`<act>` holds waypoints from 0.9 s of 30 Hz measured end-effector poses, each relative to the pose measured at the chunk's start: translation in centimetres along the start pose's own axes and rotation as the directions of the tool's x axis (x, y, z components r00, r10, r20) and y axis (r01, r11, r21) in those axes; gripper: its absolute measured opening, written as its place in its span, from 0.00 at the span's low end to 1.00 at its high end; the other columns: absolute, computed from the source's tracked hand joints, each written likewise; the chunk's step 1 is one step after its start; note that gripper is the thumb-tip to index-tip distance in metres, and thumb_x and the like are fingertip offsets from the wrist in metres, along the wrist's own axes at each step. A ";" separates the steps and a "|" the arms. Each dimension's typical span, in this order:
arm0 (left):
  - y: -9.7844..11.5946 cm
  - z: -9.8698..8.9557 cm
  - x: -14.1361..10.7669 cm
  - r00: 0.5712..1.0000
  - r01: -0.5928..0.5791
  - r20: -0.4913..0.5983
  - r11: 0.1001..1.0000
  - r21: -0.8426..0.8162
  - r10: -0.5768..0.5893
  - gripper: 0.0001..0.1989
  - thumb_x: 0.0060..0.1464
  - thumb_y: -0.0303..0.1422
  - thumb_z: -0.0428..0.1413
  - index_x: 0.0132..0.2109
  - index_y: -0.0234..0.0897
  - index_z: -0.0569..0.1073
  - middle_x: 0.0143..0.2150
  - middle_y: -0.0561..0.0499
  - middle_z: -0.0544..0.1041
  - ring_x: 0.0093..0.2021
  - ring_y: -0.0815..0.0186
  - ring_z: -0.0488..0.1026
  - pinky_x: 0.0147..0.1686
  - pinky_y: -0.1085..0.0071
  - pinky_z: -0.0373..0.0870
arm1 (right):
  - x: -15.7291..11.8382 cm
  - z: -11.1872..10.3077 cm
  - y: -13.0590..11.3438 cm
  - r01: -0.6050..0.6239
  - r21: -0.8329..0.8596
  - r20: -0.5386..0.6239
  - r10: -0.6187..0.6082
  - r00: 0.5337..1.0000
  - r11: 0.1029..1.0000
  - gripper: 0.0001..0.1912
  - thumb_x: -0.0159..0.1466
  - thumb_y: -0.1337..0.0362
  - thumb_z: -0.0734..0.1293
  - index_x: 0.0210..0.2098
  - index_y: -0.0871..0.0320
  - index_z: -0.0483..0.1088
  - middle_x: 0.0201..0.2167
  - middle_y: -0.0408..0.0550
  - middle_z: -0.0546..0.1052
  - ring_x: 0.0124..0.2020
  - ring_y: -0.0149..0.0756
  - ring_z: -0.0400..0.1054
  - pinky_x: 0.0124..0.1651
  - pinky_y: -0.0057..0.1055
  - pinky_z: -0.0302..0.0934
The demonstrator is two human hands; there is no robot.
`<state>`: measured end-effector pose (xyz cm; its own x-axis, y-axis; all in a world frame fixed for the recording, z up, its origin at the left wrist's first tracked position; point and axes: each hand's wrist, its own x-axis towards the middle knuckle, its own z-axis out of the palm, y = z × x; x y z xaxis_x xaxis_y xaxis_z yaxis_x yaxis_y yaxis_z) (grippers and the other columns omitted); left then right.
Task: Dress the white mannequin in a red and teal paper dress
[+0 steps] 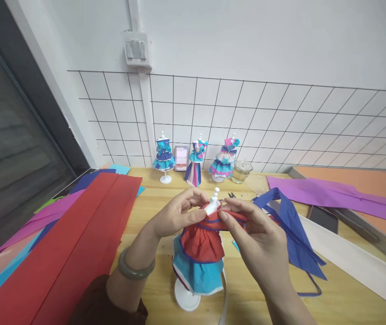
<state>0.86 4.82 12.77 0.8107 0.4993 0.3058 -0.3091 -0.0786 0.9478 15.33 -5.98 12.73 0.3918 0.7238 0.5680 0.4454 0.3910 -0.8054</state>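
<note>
A small white dress form (214, 204) stands in front of me on a round white base. It wears a tiered dress (202, 243) with a red upper skirt over a light blue one, both with contrasting edging. My left hand (181, 212) pinches the top edge of the dress at the form's shoulder, thumb in front. In my right hand (257, 230), thumb and fingers close on a red fabric strip (231, 219) with blue edging, wrapped across the bodice and trailing right. The strip's far end is partly hidden behind that hand.
Three finished dress forms (164, 155), a small framed screen (181, 158) and a glass cup (242, 171) stand along the wall. Red sheets (77, 234) and other colours lie left. Blue fabric (281, 221), a purple sheet (341, 196), a white strip (351, 253) and a phone (323, 220) lie right.
</note>
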 end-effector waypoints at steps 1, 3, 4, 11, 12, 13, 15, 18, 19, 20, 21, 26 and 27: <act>0.1 0.0 0.0 1.000 0.002 0.000 1.000 0.001 -0.002 0.12 0.52 0.39 0.58 0.41 0.39 0.67 0.40 0.49 0.72 0.42 0.65 0.70 0.42 0.69 0.66 | 0.0 0.0 0.0 -0.007 0.009 -0.002 0.007 1.000 1.000 0.10 0.58 0.66 0.68 0.41 0.54 0.73 0.35 0.46 0.79 0.35 0.36 0.74 0.39 0.35 0.72; 0.1 0.1 -0.1 1.000 0.003 -0.002 1.000 0.001 -0.003 0.13 0.51 0.40 0.58 0.40 0.39 0.67 0.39 0.49 0.72 0.41 0.65 0.70 0.42 0.68 0.66 | 0.0 0.0 -0.1 -0.025 0.024 -0.004 0.025 1.000 0.999 0.11 0.58 0.66 0.69 0.41 0.54 0.72 0.34 0.46 0.78 0.34 0.36 0.74 0.39 0.35 0.72; 0.2 0.1 -0.1 1.000 0.004 -0.004 1.000 0.004 -0.004 0.13 0.51 0.40 0.59 0.40 0.39 0.67 0.39 0.49 0.72 0.42 0.64 0.70 0.42 0.68 0.66 | 0.0 0.0 -0.1 -0.035 0.032 -0.003 0.035 0.999 0.999 0.11 0.58 0.66 0.69 0.41 0.54 0.72 0.34 0.46 0.78 0.34 0.36 0.74 0.39 0.35 0.72; -0.2 0.1 -0.1 1.000 0.022 0.002 0.999 -0.025 -0.022 0.15 0.50 0.40 0.59 0.41 0.38 0.67 0.43 0.47 0.70 0.45 0.63 0.68 0.43 0.68 0.65 | -0.1 0.1 -0.4 -0.140 0.116 -0.003 0.142 0.990 0.983 0.11 0.56 0.63 0.70 0.40 0.53 0.73 0.33 0.45 0.77 0.36 0.36 0.73 0.41 0.35 0.70; -0.3 0.0 -0.1 1.000 0.020 0.008 0.999 -0.040 -0.019 0.15 0.51 0.40 0.59 0.41 0.37 0.67 0.43 0.47 0.70 0.45 0.63 0.68 0.43 0.69 0.64 | -0.1 0.2 -0.4 -0.162 0.133 0.001 0.163 0.987 0.978 0.12 0.56 0.62 0.71 0.40 0.52 0.73 0.33 0.45 0.77 0.37 0.37 0.73 0.41 0.35 0.69; -0.4 0.0 -0.1 1.000 0.017 0.015 0.998 -0.054 -0.016 0.14 0.51 0.39 0.59 0.42 0.37 0.67 0.43 0.47 0.70 0.45 0.63 0.68 0.43 0.69 0.64 | -0.1 0.2 -0.3 -0.187 0.149 0.009 0.187 0.982 0.971 0.12 0.55 0.62 0.71 0.40 0.52 0.73 0.33 0.45 0.77 0.37 0.37 0.72 0.41 0.35 0.69; -0.5 -0.1 -0.1 0.999 0.015 0.030 0.997 -0.074 -0.013 0.14 0.52 0.38 0.58 0.42 0.37 0.67 0.43 0.46 0.70 0.45 0.63 0.68 0.43 0.69 0.63 | 0.0 0.2 0.1 -0.233 0.173 0.020 0.233 0.972 0.957 0.14 0.55 0.60 0.72 0.41 0.53 0.73 0.34 0.46 0.77 0.37 0.39 0.72 0.41 0.37 0.69; -0.7 -0.2 -0.1 0.999 0.011 0.049 0.995 -0.102 -0.006 0.13 0.53 0.37 0.57 0.43 0.37 0.67 0.43 0.47 0.71 0.43 0.65 0.68 0.42 0.71 0.62 | 0.2 0.1 0.9 -0.276 0.171 0.017 0.277 0.961 0.946 0.19 0.52 0.58 0.73 0.43 0.54 0.72 0.37 0.49 0.76 0.38 0.40 0.71 0.40 0.38 0.68; -0.8 -0.2 -0.1 0.998 0.009 0.056 0.993 -0.116 -0.003 0.12 0.53 0.37 0.57 0.43 0.37 0.67 0.43 0.48 0.71 0.42 0.66 0.68 0.42 0.71 0.62 | 0.4 0.1 1.3 -0.288 0.173 0.021 0.288 0.957 0.942 0.21 0.51 0.58 0.74 0.44 0.54 0.72 0.39 0.50 0.76 0.39 0.41 0.70 0.40 0.38 0.68; -0.8 -0.1 0.0 0.998 0.008 0.063 0.991 -0.135 0.001 0.12 0.53 0.37 0.57 0.43 0.37 0.67 0.43 0.48 0.71 0.42 0.66 0.68 0.42 0.72 0.61 | 0.5 0.1 1.6 -0.298 0.183 0.032 0.298 0.954 0.937 0.22 0.50 0.57 0.74 0.44 0.54 0.72 0.40 0.50 0.75 0.40 0.42 0.70 0.40 0.38 0.68; -0.9 -0.1 0.0 0.998 0.007 0.071 0.988 -0.157 0.004 0.13 0.53 0.37 0.57 0.43 0.37 0.67 0.42 0.48 0.71 0.42 0.66 0.68 0.41 0.72 0.61 | 0.6 0.1 1.8 -0.312 0.201 0.055 0.307 0.950 0.929 0.23 0.50 0.57 0.74 0.45 0.54 0.72 0.41 0.51 0.75 0.41 0.42 0.70 0.41 0.38 0.68; -1.3 0.1 0.3 0.995 0.031 0.096 0.966 -0.259 -0.006 0.15 0.53 0.40 0.57 0.43 0.37 0.65 0.41 0.47 0.72 0.41 0.65 0.70 0.41 0.71 0.62 | 1.0 0.3 1.9 -0.410 0.320 0.253 0.339 0.906 0.854 0.16 0.54 0.55 0.72 0.40 0.53 0.74 0.43 0.48 0.76 0.43 0.39 0.70 0.44 0.34 0.66; -1.4 0.1 0.3 0.995 0.041 0.099 0.961 -0.272 -0.015 0.16 0.53 0.41 0.57 0.44 0.37 0.64 0.40 0.47 0.72 0.42 0.64 0.70 0.41 0.70 0.62 | 1.0 0.4 1.8 -0.417 0.326 0.271 0.339 0.901 0.848 0.15 0.54 0.55 0.71 0.39 0.54 0.74 0.43 0.48 0.76 0.43 0.39 0.70 0.44 0.33 0.66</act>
<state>1.63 4.97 11.60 0.8603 0.4128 0.2991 -0.3989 0.1797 0.8992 16.21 -4.33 11.80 0.2863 0.9386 0.1926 -0.0482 0.2148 -0.9755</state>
